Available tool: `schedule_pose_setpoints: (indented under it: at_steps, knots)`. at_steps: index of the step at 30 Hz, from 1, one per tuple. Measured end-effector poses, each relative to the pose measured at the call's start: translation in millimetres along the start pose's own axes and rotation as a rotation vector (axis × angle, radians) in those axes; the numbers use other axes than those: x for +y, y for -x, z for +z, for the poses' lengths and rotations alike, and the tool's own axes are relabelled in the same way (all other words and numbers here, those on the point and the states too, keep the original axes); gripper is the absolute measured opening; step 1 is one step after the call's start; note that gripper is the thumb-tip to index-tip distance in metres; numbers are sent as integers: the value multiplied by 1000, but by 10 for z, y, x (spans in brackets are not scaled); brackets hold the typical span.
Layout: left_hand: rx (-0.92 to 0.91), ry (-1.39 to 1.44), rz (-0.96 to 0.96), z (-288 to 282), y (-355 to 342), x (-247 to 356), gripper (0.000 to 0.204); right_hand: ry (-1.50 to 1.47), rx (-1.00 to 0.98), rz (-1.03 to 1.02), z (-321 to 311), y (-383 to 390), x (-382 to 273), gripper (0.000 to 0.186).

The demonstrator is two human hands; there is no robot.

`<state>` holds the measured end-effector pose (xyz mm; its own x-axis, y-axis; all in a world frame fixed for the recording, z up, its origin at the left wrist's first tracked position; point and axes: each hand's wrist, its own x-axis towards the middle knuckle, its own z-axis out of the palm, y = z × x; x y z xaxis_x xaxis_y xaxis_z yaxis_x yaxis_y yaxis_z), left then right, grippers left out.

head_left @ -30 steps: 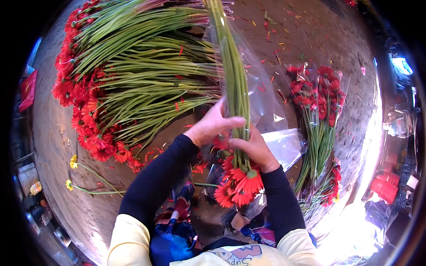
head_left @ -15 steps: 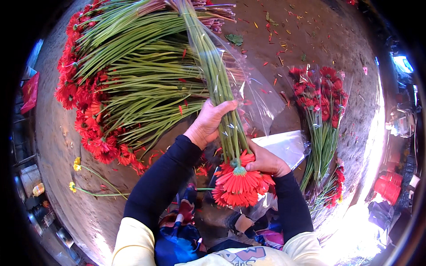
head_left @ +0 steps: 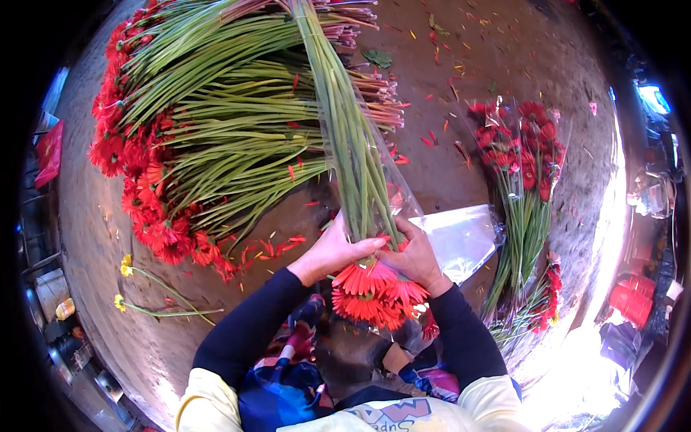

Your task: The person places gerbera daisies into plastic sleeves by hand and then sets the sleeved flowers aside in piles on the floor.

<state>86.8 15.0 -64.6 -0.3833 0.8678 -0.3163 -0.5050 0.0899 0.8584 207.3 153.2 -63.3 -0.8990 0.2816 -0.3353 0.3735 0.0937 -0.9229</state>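
A bunch of red gerbera daisies (head_left: 378, 291) hangs heads toward me, its long green stems (head_left: 338, 108) running up and away over the pile. A clear plastic sleeve (head_left: 392, 176) wraps the stems. My left hand (head_left: 338, 248) is closed round the sleeved stems from the left, just above the blooms. From the right, my right hand (head_left: 417, 255) closes on the same bunch, thumb near the left thumb. Some fingertips are hidden behind the stems. Close to my right hand lies a stack of clear plastic sleeves (head_left: 461, 237).
A large pile of red gerberas (head_left: 237, 137) covers the left of the brown surface. Wrapped red bunches (head_left: 522, 158) lie at the right. Two yellow flowers (head_left: 127, 266) rest at lower left, with loose petals scattered about. Red containers (head_left: 632, 299) stand at far right.
My left hand has slid down the stems toward the blooms, beside my right hand. The sleeve now lies closer round the stems, and the bunch has shifted slightly left.
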Motion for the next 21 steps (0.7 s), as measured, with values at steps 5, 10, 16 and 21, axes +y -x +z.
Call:
schedule_pose_setpoints:
  at_steps: [5,10,16,21]
  knots:
    - [-104,80,-137,162,229,163,75,53,48,3,-24,238,-68,58]
    - [-202,413,-288,570,369,362,74,-37,153,-131,-230,499,-344,52]
    - [-211,498,-416,1158,326,543,32,306,338,-107,-578,934,-541,48]
    - [-364,581,-539,1386,328,686,22,395,226,71,-846,1217,-617,60]
